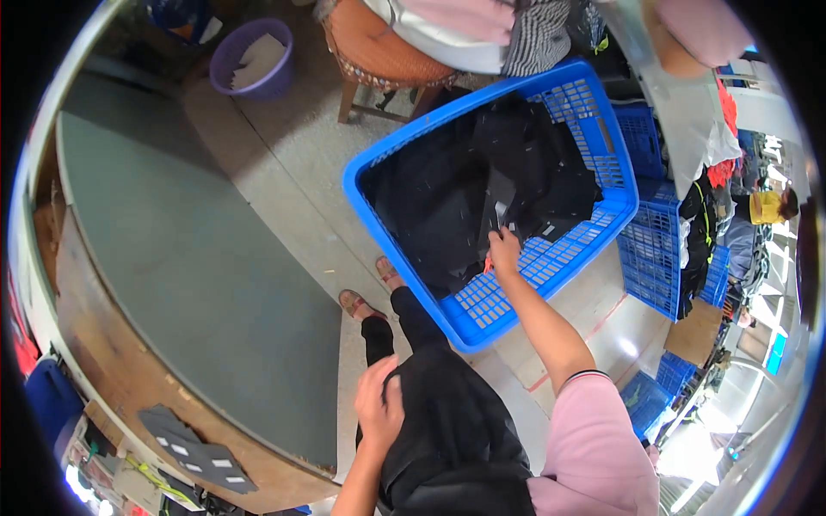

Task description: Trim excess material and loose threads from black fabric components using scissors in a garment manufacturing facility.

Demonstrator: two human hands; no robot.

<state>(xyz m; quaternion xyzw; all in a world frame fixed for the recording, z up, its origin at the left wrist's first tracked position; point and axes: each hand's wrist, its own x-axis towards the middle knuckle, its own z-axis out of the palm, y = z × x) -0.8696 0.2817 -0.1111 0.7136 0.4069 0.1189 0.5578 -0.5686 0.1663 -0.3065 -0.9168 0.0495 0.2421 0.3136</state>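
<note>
A big blue plastic basket (482, 340) stands on the floor ahead of me, with a heap of black fabric pieces (430, 198) inside. My right hand (505, 251) reaches over its near side, fingers closed on a dark fabric piece (501, 185) with a white label on it. Something small and orange-red (489, 261) shows beside those fingers; its kind is unclear. Over my lap, my left hand (379, 402) is raised with nothing in it, its fingers loosely bent and the thumb apart.
On the left is a grey-topped table (215, 284) with a wooden edge, where dark labelled pieces (196, 449) lie. Behind the basket stand a purple bin (280, 82) and a stool (379, 43) stacked with cloth. Blue crates (650, 258) line the right side; a person in yellow (766, 207) is farther off.
</note>
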